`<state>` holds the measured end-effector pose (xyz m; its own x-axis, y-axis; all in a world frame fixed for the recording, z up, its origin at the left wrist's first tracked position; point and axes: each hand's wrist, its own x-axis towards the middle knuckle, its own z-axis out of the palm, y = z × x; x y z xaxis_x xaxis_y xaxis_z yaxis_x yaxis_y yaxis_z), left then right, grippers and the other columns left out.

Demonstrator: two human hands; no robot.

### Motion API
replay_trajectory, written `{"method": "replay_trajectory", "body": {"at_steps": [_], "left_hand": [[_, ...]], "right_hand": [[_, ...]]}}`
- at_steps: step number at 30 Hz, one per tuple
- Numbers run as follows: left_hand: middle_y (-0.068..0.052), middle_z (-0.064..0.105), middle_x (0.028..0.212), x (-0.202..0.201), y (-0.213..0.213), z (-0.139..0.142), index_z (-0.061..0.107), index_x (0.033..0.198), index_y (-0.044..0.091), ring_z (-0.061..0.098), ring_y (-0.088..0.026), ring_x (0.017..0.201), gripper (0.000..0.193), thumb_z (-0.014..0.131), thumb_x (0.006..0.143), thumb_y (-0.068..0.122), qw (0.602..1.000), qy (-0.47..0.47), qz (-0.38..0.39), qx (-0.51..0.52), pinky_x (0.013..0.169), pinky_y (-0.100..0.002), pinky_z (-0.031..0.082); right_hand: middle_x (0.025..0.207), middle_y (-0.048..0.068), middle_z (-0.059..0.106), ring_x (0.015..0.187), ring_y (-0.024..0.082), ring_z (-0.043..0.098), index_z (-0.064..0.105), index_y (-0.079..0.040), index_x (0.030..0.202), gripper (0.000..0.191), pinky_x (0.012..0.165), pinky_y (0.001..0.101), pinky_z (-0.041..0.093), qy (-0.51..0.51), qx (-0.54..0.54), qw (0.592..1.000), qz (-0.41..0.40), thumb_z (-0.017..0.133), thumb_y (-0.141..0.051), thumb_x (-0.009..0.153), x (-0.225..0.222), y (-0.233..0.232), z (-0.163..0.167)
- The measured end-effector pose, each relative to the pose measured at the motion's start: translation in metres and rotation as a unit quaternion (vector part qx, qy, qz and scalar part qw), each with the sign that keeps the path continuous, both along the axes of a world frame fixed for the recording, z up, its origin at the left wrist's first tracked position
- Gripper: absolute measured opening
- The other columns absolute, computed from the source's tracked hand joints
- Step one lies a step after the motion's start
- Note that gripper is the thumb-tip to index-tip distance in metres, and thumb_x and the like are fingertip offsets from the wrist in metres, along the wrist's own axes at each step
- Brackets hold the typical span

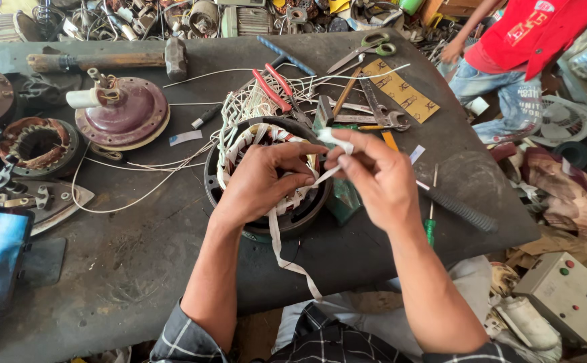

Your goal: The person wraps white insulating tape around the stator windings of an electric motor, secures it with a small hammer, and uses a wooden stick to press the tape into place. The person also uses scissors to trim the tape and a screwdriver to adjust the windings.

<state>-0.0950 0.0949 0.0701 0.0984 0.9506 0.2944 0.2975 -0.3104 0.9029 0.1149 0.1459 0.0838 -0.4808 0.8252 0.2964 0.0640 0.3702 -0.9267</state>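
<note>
— How do your fingers sit right now?

— Your right hand (pixel 377 178) has thumb and fingertips pinched together on the white cloth tape (pixel 290 252), holding its upper end up near the rim. Your left hand (pixel 263 181) lies over the round motor stator (pixel 266 178) in the middle of the dark workbench (pixel 125 269), fingers curled down and pressing on the tape-wrapped winding.

— How far along does the wrapping look?

— Partly done, I'd judge. White tape already covers much of the coil ring, but a long tail hangs loose over the bench edge toward you, and white wires (pixel 139 185) trail off unbound to the left.

— And your arms?

— Both forearms reach in from below, wrists bent inward, meeting over the stator. Red-handled pliers (pixel 271 89) lie just behind.
</note>
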Motion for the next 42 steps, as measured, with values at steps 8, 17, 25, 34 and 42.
{"method": "replay_trajectory", "body": {"at_steps": [8,17,25,34,42], "left_hand": [[-0.003,0.078,0.083,0.006,-0.002,0.006,0.059,0.143,0.015,0.075,-0.015,0.074,0.065,0.077,0.081,0.003,0.997,0.022,0.046,0.054,0.073,-0.03,0.057],[-0.004,0.077,0.086,0.009,-0.002,0.002,0.055,0.147,0.015,0.078,-0.02,0.081,0.068,0.074,0.083,0.0,0.993,0.03,0.063,0.094,0.075,-0.034,0.058],[-0.005,0.076,0.084,0.009,-0.001,-0.002,0.052,0.151,0.019,0.074,-0.027,0.078,0.074,0.075,0.083,0.001,0.985,0.082,0.085,0.126,0.072,-0.039,0.056],[-0.006,0.075,0.082,0.01,-0.004,0.002,0.053,0.149,0.019,0.073,-0.027,0.075,0.071,0.075,0.083,0.004,0.987,0.081,0.076,0.114,0.071,-0.039,0.055],[-0.008,0.076,0.087,0.008,-0.001,-0.001,0.062,0.14,0.014,0.076,-0.025,0.08,0.06,0.071,0.082,0.0,0.981,0.077,0.084,0.16,0.074,-0.036,0.058]], "right_hand": [[0.114,0.012,0.07,0.096,0.019,0.077,0.067,-0.003,0.124,0.037,0.078,0.0258,0.061,-0.157,0.184,0.967,-0.08,0.071,0.004,0.088,-0.014,0.012,0.013],[0.103,0.012,0.071,0.092,0.028,0.072,0.07,-0.003,0.116,0.04,0.077,0.0367,0.057,-0.215,0.267,0.935,-0.091,0.08,-0.004,0.078,-0.021,-0.036,0.016],[0.093,0.006,0.073,0.087,0.03,0.068,0.076,-0.009,0.105,0.024,0.098,0.0454,0.052,-0.277,0.365,0.875,-0.155,0.079,-0.011,0.082,-0.029,-0.028,-0.001],[0.093,0.007,0.065,0.091,0.031,0.061,0.07,-0.006,0.09,0.013,0.082,0.0454,0.045,-0.285,0.309,0.905,-0.07,0.075,-0.013,0.08,-0.02,-0.018,0.003],[0.085,0.003,0.069,0.087,0.028,0.064,0.074,-0.009,0.091,0.021,0.091,0.0451,0.046,-0.297,0.331,0.89,-0.103,0.083,-0.022,0.077,-0.021,-0.019,0.0]]}}
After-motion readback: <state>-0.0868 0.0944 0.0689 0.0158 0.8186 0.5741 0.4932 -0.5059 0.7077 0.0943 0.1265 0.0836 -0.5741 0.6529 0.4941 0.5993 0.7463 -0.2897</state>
